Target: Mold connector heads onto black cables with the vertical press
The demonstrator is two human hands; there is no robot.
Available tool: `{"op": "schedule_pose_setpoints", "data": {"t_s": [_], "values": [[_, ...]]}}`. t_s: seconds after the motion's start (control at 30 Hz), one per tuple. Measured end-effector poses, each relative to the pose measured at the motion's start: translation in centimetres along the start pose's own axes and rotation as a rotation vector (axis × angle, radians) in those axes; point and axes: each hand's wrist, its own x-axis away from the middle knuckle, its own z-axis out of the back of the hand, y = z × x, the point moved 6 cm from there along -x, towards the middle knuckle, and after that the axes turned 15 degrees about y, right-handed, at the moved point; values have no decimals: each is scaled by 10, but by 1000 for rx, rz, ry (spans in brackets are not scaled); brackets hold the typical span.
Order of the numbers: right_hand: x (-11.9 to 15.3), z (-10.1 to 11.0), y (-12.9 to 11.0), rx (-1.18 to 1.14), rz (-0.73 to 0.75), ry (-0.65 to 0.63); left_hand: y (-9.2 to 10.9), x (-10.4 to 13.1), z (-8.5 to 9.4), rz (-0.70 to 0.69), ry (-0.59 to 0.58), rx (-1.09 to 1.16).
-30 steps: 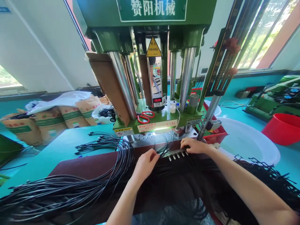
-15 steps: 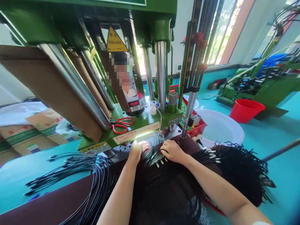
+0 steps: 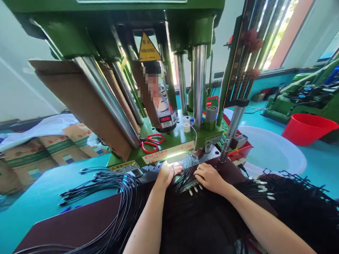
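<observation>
Several thin black cables [image 3: 187, 168] arch out of the lit gap under the green press's plate. Their lower ends run to a flat metal fixture [image 3: 189, 185], where several pale connectors [image 3: 195, 189] stick out toward me. On the left of these cables is my left hand [image 3: 167, 173], palm turned to the right, its fingers stretched out behind and against them. My right hand [image 3: 209, 177] rests at the fixture's right end with curled fingers. What its fingertips pinch, if anything, is hidden.
Red-handled scissors [image 3: 152, 143] lie on the green press plate [image 3: 172, 135]. A cable bundle [image 3: 124, 190] drapes over the brown table at left; a large black cable pile [image 3: 302, 208] stands at right. Behind are a white tub [image 3: 275, 150], a red bucket [image 3: 308, 128] and a person beyond the press.
The view has shifted, so the press and hands appear farther right. My left hand's fingers have reached in among the cables. My right hand stays at the fixture's right end.
</observation>
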Motion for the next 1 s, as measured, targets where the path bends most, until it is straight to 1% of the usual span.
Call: {"op": "schedule_pose_setpoints", "data": {"t_s": [0.27, 0.6, 1.0], "values": [[1, -1, 0, -2, 14, 12, 4, 5, 1, -21, 21, 41], [1, -1, 1, 19, 16, 9, 5, 6, 0, -20, 12, 38], [0, -1, 0, 8, 18, 12, 3, 4, 1, -20, 9, 97]]}}
